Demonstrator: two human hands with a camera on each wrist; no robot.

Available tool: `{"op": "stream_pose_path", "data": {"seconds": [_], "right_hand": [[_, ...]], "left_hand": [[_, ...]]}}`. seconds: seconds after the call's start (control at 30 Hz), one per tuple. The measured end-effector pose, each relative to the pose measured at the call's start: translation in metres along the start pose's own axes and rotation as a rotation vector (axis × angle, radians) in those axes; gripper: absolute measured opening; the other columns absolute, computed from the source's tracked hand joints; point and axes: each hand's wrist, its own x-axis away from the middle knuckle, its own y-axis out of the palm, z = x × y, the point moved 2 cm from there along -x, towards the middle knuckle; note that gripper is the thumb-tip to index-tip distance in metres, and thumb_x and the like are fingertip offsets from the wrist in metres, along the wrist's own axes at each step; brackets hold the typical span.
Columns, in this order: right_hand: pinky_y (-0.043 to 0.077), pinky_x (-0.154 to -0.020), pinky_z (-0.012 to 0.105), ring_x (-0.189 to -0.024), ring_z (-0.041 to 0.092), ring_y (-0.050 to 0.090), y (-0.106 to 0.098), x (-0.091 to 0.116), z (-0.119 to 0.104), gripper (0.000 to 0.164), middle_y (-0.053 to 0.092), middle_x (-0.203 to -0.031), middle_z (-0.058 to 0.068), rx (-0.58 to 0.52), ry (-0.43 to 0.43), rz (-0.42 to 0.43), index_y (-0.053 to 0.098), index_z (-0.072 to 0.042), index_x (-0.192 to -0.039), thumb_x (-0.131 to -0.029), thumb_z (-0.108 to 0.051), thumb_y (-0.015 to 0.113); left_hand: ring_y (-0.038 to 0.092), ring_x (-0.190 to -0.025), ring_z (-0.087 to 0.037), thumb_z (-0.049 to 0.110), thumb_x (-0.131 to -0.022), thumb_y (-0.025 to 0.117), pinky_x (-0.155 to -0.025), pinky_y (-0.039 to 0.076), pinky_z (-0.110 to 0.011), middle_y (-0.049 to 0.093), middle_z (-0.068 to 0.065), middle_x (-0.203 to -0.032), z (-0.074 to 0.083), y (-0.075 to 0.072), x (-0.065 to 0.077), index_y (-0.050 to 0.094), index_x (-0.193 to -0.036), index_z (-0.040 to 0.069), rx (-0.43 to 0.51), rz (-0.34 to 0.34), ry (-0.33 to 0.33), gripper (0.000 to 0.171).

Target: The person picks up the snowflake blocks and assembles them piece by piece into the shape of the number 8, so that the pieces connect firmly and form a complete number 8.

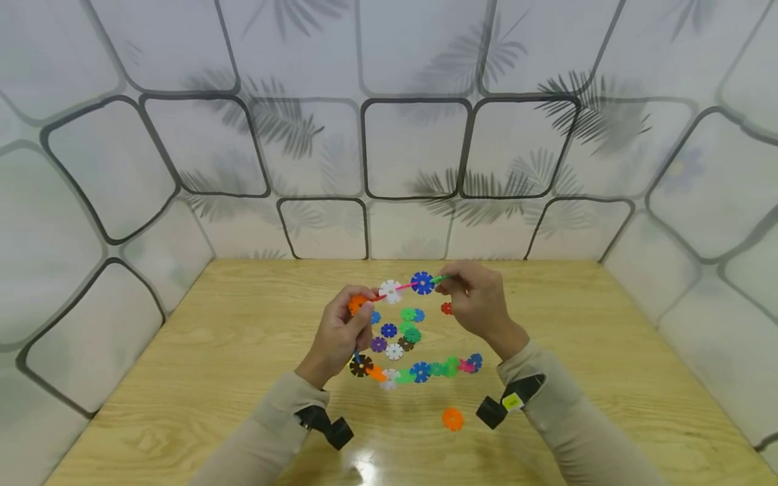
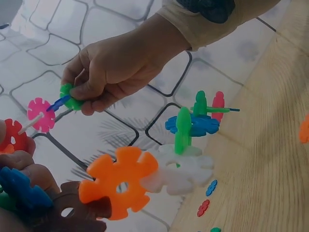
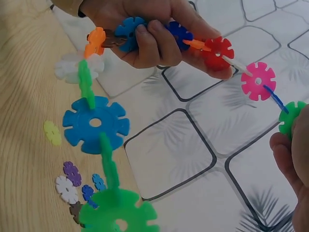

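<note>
Loose orange slotted disc (image 1: 452, 419) lies on the near side of the interlocked disc chain (image 1: 420, 372). Left hand (image 1: 340, 331) grips the chain midway; right hand (image 1: 483, 300) pinches its green disc (image 3: 290, 117)

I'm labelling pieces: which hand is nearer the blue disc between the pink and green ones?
Right. The right hand pinches the green disc joined to the blue disc; the left hand is farther, beyond the pink disc and white disc.

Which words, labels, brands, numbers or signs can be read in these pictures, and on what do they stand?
No text can be read.
Yellow label on the black right-wrist camera mount: too small and blurred to read.
Notched plastic discs: no readable marking.
Patterned wall: leaf prints and outlines, no letters seen.
</note>
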Motion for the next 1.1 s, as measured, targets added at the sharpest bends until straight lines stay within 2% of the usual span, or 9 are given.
{"op": "stream_pose_path", "data": {"seconds": [0.17, 0.27, 0.4, 0.6, 0.7, 0.8, 0.93, 1.03, 1.1], "right_hand": [[0.052, -0.051, 0.023, -0.058, 0.018, 0.066, 0.001, 0.004, 0.001, 0.026, 0.067, -0.073, 0.009, -0.017, 0.018, 0.005, 0.066, -0.001, -0.083, -0.077, 0.024, 0.060], [0.051, -0.049, 0.022, -0.056, 0.020, 0.064, 0.002, 0.005, 0.000, 0.024, 0.065, -0.070, 0.009, -0.071, 0.073, 0.005, 0.064, 0.001, -0.083, -0.078, 0.023, 0.059], [0.048, -0.047, 0.019, -0.055, 0.023, 0.061, 0.003, 0.004, 0.000, 0.020, 0.062, -0.066, 0.011, -0.148, 0.158, -0.001, 0.058, 0.005, -0.085, -0.082, 0.024, 0.055], [0.050, -0.051, 0.018, -0.057, 0.027, 0.062, 0.003, -0.003, 0.003, 0.019, 0.063, -0.069, 0.014, -0.180, 0.172, -0.065, 0.059, 0.007, -0.091, -0.084, 0.024, 0.055], [0.053, -0.056, 0.020, -0.061, 0.025, 0.065, 0.001, -0.005, 0.007, 0.017, 0.065, -0.072, 0.013, -0.196, 0.198, -0.130, 0.060, 0.006, -0.092, -0.087, 0.021, 0.055], [0.055, -0.061, 0.024, -0.066, 0.026, 0.067, 0.000, -0.005, 0.013, 0.014, 0.066, -0.078, 0.014, -0.222, 0.253, -0.190, 0.062, 0.005, -0.093, -0.091, 0.016, 0.054], [0.057, -0.065, 0.029, -0.071, 0.031, 0.068, 0.004, 0.005, 0.025, 0.011, 0.064, -0.085, 0.014, -0.258, 0.371, -0.258, 0.062, 0.004, -0.094, -0.094, 0.010, 0.053], [0.057, -0.066, 0.035, -0.073, 0.030, 0.067, 0.012, 0.017, 0.036, 0.009, 0.065, -0.085, 0.014, -0.256, 0.440, -0.290, 0.063, 0.003, -0.095, -0.095, 0.007, 0.055], [0.057, -0.066, 0.037, -0.073, 0.026, 0.067, 0.018, 0.023, 0.040, 0.008, 0.066, -0.084, 0.013, -0.249, 0.455, -0.311, 0.064, 0.003, -0.097, -0.095, 0.005, 0.056]], "left_hand": [[0.030, -0.040, -0.018, 0.007, -0.104, 0.043, -0.035, 0.027, -0.032, 0.044, -0.003, -0.059, 0.003, 0.000, -0.001, 0.055, -0.108, 0.013, 0.001, -0.006, -0.012, 0.015], [0.031, -0.041, -0.017, 0.008, -0.104, 0.043, -0.036, 0.028, -0.030, 0.045, -0.004, -0.059, 0.003, 0.001, -0.001, 0.053, -0.109, 0.006, -0.025, -0.011, -0.046, 0.011], [0.035, -0.043, -0.018, 0.012, -0.105, 0.042, -0.039, 0.033, -0.027, 0.040, -0.013, -0.056, 0.002, 0.003, 0.000, 0.045, -0.114, -0.006, -0.106, -0.054, -0.086, 0.020], [0.042, -0.047, -0.018, 0.009, -0.106, 0.037, -0.044, 0.042, -0.027, 0.044, -0.012, -0.059, 0.002, 0.004, -0.001, 0.040, -0.120, -0.004, -0.255, -0.119, -0.150, 0.019], [0.045, -0.051, -0.018, 0.010, -0.106, 0.037, -0.046, 0.044, -0.028, 0.047, -0.013, -0.067, 0.001, 0.004, -0.003, 0.037, -0.125, 0.000, -0.316, -0.137, -0.195, 0.021], [0.047, -0.054, -0.019, 0.014, -0.106, 0.040, -0.048, 0.047, -0.030, 0.054, -0.018, -0.095, -0.001, 0.003, -0.005, 0.035, -0.133, 0.005, -0.348, -0.129, -0.254, 0.029], [0.054, -0.061, -0.020, 0.017, -0.104, 0.047, -0.054, 0.052, -0.033, 0.046, -0.020, -0.129, -0.007, 0.000, -0.006, 0.037, -0.138, 0.009, -0.392, -0.109, -0.355, 0.036], [0.057, -0.062, -0.021, 0.018, -0.102, 0.052, -0.055, 0.052, -0.034, 0.053, -0.020, -0.122, -0.013, -0.004, -0.005, 0.045, -0.132, 0.009, -0.473, -0.089, -0.419, 0.032], [0.058, -0.067, -0.024, 0.018, -0.101, 0.055, -0.060, 0.052, -0.037, 0.056, -0.017, -0.118, -0.015, -0.006, -0.005, 0.049, -0.126, 0.008, -0.563, -0.076, -0.428, 0.028]]}}
